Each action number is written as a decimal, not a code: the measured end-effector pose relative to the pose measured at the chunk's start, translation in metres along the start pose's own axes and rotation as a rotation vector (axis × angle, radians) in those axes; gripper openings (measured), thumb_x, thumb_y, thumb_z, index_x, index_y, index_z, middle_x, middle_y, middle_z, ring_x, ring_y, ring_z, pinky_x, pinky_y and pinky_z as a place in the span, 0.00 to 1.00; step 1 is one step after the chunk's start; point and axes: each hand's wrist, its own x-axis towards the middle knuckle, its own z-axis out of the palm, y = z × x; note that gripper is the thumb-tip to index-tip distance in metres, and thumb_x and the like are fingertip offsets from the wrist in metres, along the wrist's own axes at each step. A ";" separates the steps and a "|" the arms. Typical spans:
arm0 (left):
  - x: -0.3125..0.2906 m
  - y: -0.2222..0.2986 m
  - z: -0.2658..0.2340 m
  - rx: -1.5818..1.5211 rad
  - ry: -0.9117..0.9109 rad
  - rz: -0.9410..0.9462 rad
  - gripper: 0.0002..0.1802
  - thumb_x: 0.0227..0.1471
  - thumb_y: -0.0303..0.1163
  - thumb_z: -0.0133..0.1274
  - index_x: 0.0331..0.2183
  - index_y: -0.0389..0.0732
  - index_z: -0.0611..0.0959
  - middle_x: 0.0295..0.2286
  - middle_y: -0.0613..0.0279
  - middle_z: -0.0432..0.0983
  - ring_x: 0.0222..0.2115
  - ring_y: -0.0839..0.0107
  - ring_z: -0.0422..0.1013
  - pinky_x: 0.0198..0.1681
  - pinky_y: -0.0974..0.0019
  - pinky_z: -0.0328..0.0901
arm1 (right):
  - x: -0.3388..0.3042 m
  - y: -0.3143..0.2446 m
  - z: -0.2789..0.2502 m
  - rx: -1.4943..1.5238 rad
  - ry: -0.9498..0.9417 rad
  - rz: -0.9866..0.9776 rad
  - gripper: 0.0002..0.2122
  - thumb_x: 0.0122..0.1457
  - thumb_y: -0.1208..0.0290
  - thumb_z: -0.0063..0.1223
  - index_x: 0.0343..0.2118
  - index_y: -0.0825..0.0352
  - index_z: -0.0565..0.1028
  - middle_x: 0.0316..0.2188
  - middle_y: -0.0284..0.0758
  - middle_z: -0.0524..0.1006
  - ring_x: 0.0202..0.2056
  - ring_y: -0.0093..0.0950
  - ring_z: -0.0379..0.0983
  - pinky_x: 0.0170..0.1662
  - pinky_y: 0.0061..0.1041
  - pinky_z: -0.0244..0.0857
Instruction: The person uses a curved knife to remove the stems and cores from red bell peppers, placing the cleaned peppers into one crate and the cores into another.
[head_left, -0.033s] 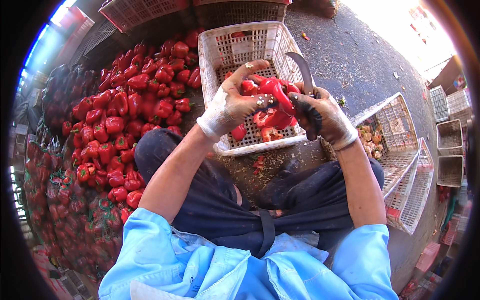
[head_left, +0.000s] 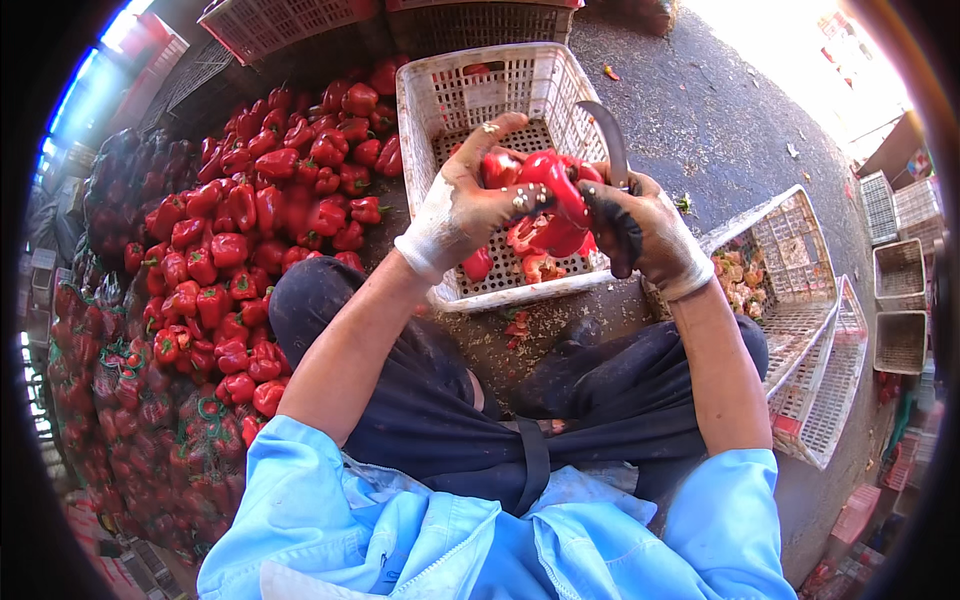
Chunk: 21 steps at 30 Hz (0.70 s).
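Observation:
Over a dirty white plastic crate (head_left: pixel 418 112), my left hand (head_left: pixel 470 205) is closed round a glossy red bell pepper (head_left: pixel 548 175). It wears a stained white glove dotted with pale seeds. My right hand (head_left: pixel 650 225), gloved too, grips the dark handle of a curved knife (head_left: pixel 614 138) whose blade points up and away from me. Its dark thumb and fingers meet the right side of the pepper. Cut red pepper pieces (head_left: pixel 540 268) lie in the crate below, partly hidden by my hands.
A big heap of whole red peppers (head_left: pixel 230 250) covers the floor at my left, beside mesh sacks of peppers (head_left: pixel 130 420). To my right, a tilted crate (head_left: pixel 795 245) has pale pepper cores (head_left: pixel 742 280) by it, with another crate (head_left: pixel 825 390) underneath. Pale scraps dot the floor.
The knife blade and the pepper have shifted very slightly, the blade a touch to the right. Both hands keep their hold.

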 end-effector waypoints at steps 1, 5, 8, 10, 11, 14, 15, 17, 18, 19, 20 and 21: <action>0.000 -0.003 0.002 0.068 0.079 0.049 0.38 0.54 0.29 0.66 0.62 0.37 0.68 0.45 0.61 0.76 0.39 0.75 0.76 0.47 0.68 0.73 | 0.001 0.000 0.002 0.055 0.045 0.028 0.15 0.64 0.60 0.60 0.47 0.65 0.76 0.22 0.26 0.73 0.18 0.14 0.68 0.17 0.17 0.59; 0.004 -0.010 0.009 -0.232 0.255 -0.339 0.50 0.50 0.33 0.71 0.66 0.41 0.60 0.47 0.52 0.72 0.38 0.66 0.78 0.33 0.67 0.76 | 0.008 0.017 0.002 0.085 0.241 0.030 0.12 0.63 0.59 0.61 0.41 0.61 0.74 0.22 0.28 0.73 0.18 0.19 0.70 0.14 0.21 0.58; 0.001 -0.017 0.020 -0.166 0.148 -0.221 0.47 0.51 0.33 0.70 0.65 0.43 0.61 0.49 0.51 0.72 0.44 0.66 0.75 0.40 0.65 0.76 | 0.015 0.029 0.003 0.132 0.334 0.088 0.12 0.62 0.59 0.62 0.40 0.60 0.74 0.22 0.29 0.73 0.18 0.20 0.70 0.14 0.22 0.57; -0.002 -0.017 0.028 -0.075 0.061 -0.132 0.43 0.52 0.29 0.69 0.63 0.42 0.64 0.49 0.52 0.73 0.49 0.69 0.71 0.50 0.66 0.72 | 0.012 0.027 0.014 0.222 0.371 0.121 0.12 0.61 0.60 0.63 0.40 0.60 0.74 0.21 0.28 0.72 0.18 0.19 0.69 0.15 0.21 0.58; -0.001 -0.017 0.034 -0.005 0.033 -0.066 0.35 0.54 0.26 0.65 0.60 0.41 0.69 0.46 0.55 0.76 0.47 0.72 0.73 0.50 0.67 0.71 | 0.011 0.024 0.019 0.268 0.394 0.134 0.12 0.61 0.60 0.64 0.40 0.59 0.74 0.21 0.27 0.72 0.18 0.18 0.69 0.16 0.20 0.58; 0.000 -0.033 0.046 0.020 0.046 -0.035 0.21 0.60 0.24 0.55 0.55 0.39 0.75 0.40 0.62 0.81 0.41 0.76 0.75 0.49 0.68 0.71 | 0.011 0.033 0.019 0.298 0.392 0.173 0.12 0.60 0.62 0.65 0.41 0.59 0.74 0.20 0.26 0.71 0.18 0.16 0.67 0.19 0.16 0.60; 0.000 -0.034 0.046 -0.005 0.059 -0.053 0.20 0.60 0.24 0.55 0.54 0.38 0.75 0.40 0.61 0.81 0.41 0.77 0.75 0.49 0.68 0.71 | 0.013 0.035 0.017 0.320 0.401 0.208 0.12 0.60 0.62 0.65 0.41 0.59 0.74 0.20 0.26 0.71 0.17 0.16 0.67 0.18 0.17 0.59; -0.002 -0.033 0.046 -0.055 0.083 -0.090 0.19 0.61 0.23 0.53 0.54 0.37 0.76 0.40 0.61 0.81 0.40 0.77 0.75 0.48 0.68 0.71 | 0.017 0.042 0.011 0.364 0.421 0.278 0.12 0.60 0.62 0.65 0.42 0.59 0.74 0.20 0.25 0.70 0.17 0.16 0.67 0.16 0.17 0.58; -0.002 -0.028 0.046 -0.119 0.106 -0.131 0.17 0.62 0.23 0.52 0.52 0.36 0.77 0.39 0.61 0.81 0.39 0.77 0.74 0.46 0.69 0.71 | 0.017 0.043 0.009 0.317 0.389 0.263 0.12 0.61 0.61 0.64 0.42 0.58 0.75 0.19 0.24 0.70 0.17 0.16 0.67 0.15 0.17 0.57; 0.000 -0.027 0.044 -0.092 0.103 -0.152 0.14 0.63 0.24 0.51 0.50 0.35 0.79 0.39 0.60 0.81 0.38 0.78 0.74 0.45 0.69 0.71 | 0.016 0.044 0.007 0.271 0.357 0.249 0.11 0.61 0.61 0.64 0.42 0.57 0.75 0.19 0.24 0.70 0.16 0.16 0.67 0.14 0.17 0.56; 0.002 -0.030 0.043 -0.038 0.122 -0.102 0.13 0.63 0.25 0.52 0.49 0.34 0.79 0.39 0.60 0.81 0.38 0.78 0.74 0.44 0.69 0.71 | 0.018 0.045 0.005 0.234 0.325 0.238 0.11 0.61 0.61 0.64 0.41 0.57 0.75 0.19 0.23 0.70 0.16 0.16 0.67 0.13 0.18 0.55; 0.002 -0.032 0.042 0.017 0.141 -0.051 0.12 0.63 0.25 0.52 0.48 0.34 0.80 0.38 0.59 0.81 0.37 0.78 0.74 0.43 0.69 0.71 | 0.018 0.047 0.004 0.197 0.294 0.226 0.10 0.61 0.60 0.63 0.41 0.56 0.75 0.18 0.23 0.70 0.16 0.16 0.67 0.12 0.18 0.54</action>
